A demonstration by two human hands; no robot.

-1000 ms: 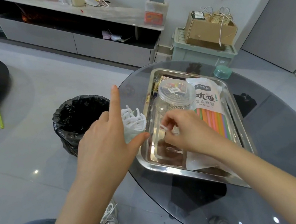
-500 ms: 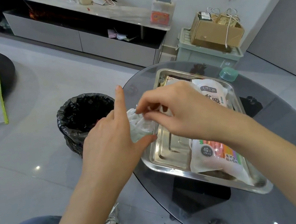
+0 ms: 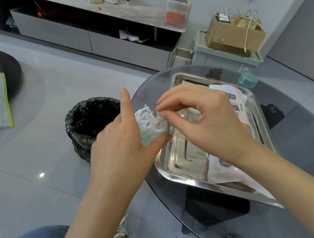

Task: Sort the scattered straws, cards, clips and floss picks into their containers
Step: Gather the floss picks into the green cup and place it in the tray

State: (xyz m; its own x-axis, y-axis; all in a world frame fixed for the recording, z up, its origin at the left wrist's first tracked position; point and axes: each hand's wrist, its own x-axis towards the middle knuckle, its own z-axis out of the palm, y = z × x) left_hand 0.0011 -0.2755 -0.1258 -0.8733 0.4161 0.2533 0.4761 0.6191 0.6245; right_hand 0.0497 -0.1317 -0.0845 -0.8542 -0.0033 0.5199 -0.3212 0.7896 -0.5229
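On the glass table point(image 3: 309, 147), centre frame, my left hand point(image 3: 120, 152) grips the floss-pick container point(image 3: 150, 129); right hand point(image 3: 201, 120) pinches one pick in. Tray point(image 3: 172, 169) looks nearly cleared.

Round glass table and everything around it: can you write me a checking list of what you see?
Surface: round dark glass table, holding a shiny steel tray.
Job's things: clear container of white floss picks; white straw packet lying in the tray.
Clutter: small teal lid on the table.
Hands: left hand grips the floss-pick container; right hand pinches one pick at its opening.
Cables: nothing seen.
Surroundings: black-lined bin on the floor, grey TV cabinet, cardboard box.
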